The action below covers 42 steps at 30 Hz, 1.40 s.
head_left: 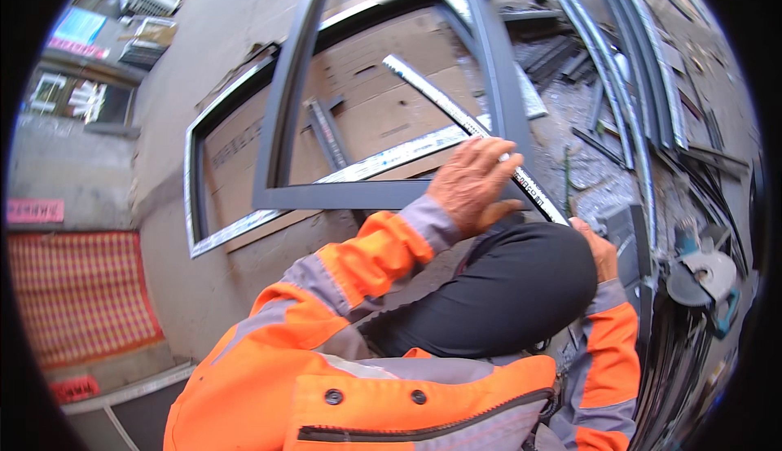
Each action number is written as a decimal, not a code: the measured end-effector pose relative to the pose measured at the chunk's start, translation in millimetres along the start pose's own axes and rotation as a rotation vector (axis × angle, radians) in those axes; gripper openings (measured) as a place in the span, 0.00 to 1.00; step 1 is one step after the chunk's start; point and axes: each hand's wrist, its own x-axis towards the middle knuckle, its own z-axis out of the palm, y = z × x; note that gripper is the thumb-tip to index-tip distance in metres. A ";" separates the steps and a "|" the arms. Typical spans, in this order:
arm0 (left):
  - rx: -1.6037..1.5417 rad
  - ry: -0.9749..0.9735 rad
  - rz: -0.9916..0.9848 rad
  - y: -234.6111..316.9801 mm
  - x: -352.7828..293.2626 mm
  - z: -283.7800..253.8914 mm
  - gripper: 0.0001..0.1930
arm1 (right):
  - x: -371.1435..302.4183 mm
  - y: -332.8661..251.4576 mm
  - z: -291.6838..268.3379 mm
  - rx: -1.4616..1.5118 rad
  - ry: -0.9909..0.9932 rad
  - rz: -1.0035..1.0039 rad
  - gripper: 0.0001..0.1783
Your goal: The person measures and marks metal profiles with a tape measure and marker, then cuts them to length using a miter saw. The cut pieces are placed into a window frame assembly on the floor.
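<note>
Two hands work at the near right corner of a dark grey metal frame (287, 101) that lies flat on cardboard (383, 101) on a concrete floor (204, 272); a thin silver strip (456, 117) runs diagonally from the far middle of the frame down to that corner, and a second silver strip (391, 156) lies along the frame's near rail. The left hand (472, 184) reaches forward from an orange and grey sleeve (366, 255), palm down, fingers spread and pressed flat over the diagonal strip where it crosses the near rail; it presses rather than grips. The right hand (599, 247) sits lower and to the right, mostly hidden behind a raised knee in dark trousers (505, 288); it lies against the near end of the diagonal strip, but whether it is clenched or loose cannot be told. The knee blocks the view of the frame corner itself.

A short grey offcut (326, 133) lies on the cardboard inside the frame, to the left of the strips; a paler outer frame (195, 166) borders the cardboard on the left. To the far right, long grey profiles (627, 68) lie in a bundle among scattered scraps; near right, an angle grinder (705, 276) with a teal body rests on the floor. At the far left a red patterned mat (77, 292) lies well apart from the work.
</note>
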 end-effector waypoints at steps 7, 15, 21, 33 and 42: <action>0.063 -0.342 -0.143 -49.4 -16.3 -3.1 0.30 | 105.7 -37.9 12.7 -0.049 -0.180 -0.271 0.19; 0.104 -0.405 -0.460 -88.3 -74.9 -35.2 0.28 | 140.4 -51.3 58.5 -0.107 -0.067 -0.419 0.24; 0.102 -0.437 -0.525 -96.7 -88.5 -42.2 0.29 | 138.3 -54.2 70.3 -0.052 -0.018 -0.337 0.26; 0.092 -0.484 -0.503 -102.7 -87.4 -34.2 0.32 | 71.8 -41.1 101.5 0.426 0.143 0.594 0.31; 0.064 -0.628 -0.604 -103.3 -79.3 -41.2 0.35 | 70.0 -52.8 92.0 0.659 0.091 0.727 0.24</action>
